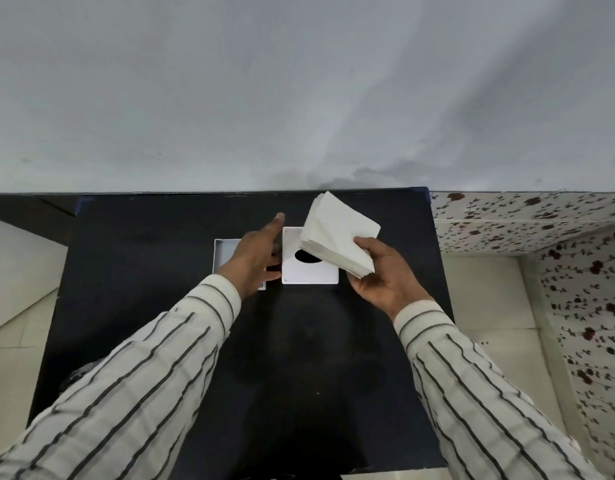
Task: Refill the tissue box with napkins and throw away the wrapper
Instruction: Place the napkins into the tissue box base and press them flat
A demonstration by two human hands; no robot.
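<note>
My right hand (385,271) grips a thick stack of white napkins (337,233) by its lower edge and holds it tilted above the table. Under the stack lies the white tissue box lid (301,271), flat, with a dark oval opening. To its left sits the open white box base (224,254), partly covered by my left hand (259,252). That hand hovers over the base with fingers stretched and apart, holding nothing. No wrapper is visible.
Everything rests on a black table (160,237) set against a grey wall. A floral-patterned surface (541,220) stands to the right of the table, and pale floor tiles (489,289) show on both sides.
</note>
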